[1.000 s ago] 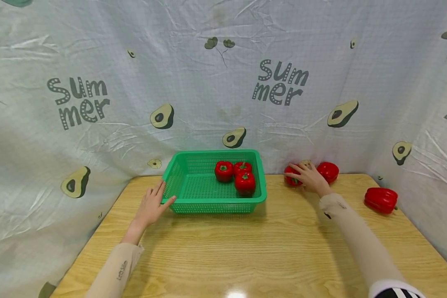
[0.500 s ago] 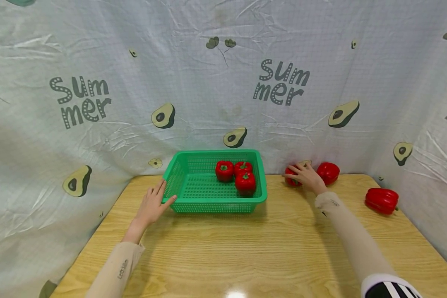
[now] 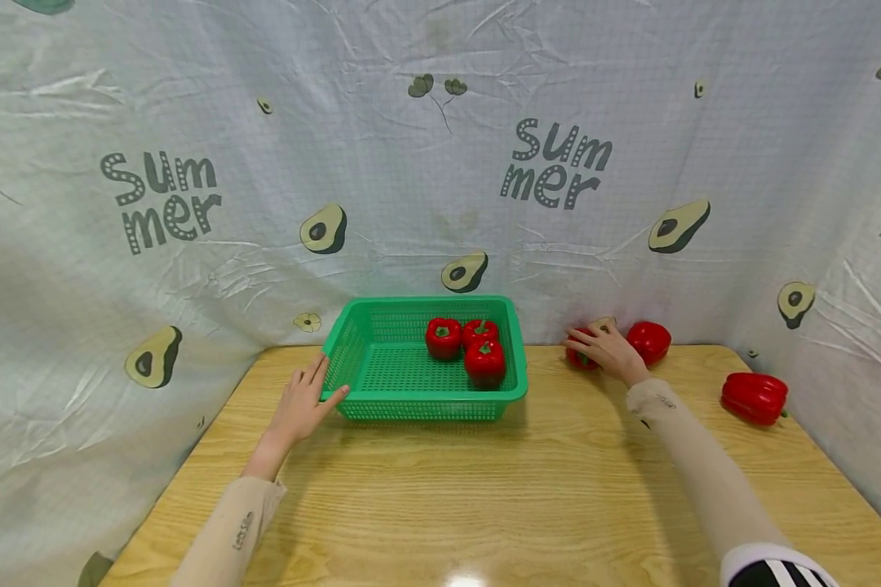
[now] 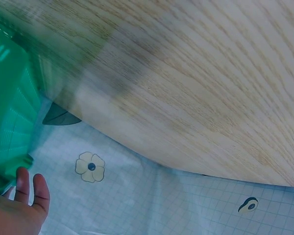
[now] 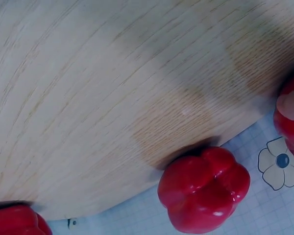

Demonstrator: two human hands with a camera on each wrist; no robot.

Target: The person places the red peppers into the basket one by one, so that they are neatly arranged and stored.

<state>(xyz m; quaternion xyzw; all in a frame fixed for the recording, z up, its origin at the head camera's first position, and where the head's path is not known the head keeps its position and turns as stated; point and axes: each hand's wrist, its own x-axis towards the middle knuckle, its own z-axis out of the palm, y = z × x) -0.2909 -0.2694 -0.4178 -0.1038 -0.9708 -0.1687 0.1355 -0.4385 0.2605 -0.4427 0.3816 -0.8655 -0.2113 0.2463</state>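
Note:
In the head view a green plastic basket (image 3: 418, 407) stands at the back of the wooden table, with three red bell peppers (image 3: 485, 364) in its right half. My left hand (image 3: 298, 408) rests at the basket's near left corner, fingers straight along the side and thumb over the front rim. To the right of the basket, my right hand (image 3: 608, 350) grips a red bell pepper (image 3: 579, 359) from above, covering much of it. The right wrist view catches a fingertip (image 5: 291, 106) pressed on this pepper at the right edge.
Just right of the right hand lies another red bell pepper (image 3: 649, 342); a further red bell pepper (image 3: 753, 398) lies on its side near the table's right edge. A printed white sheet (image 3: 389, 163) hangs behind the table (image 3: 440, 497) and along its sides.
The right hand's fingers have drawn in closer round the pepper under them. The left hand and basket stay in place; the whole view has shifted very slightly.

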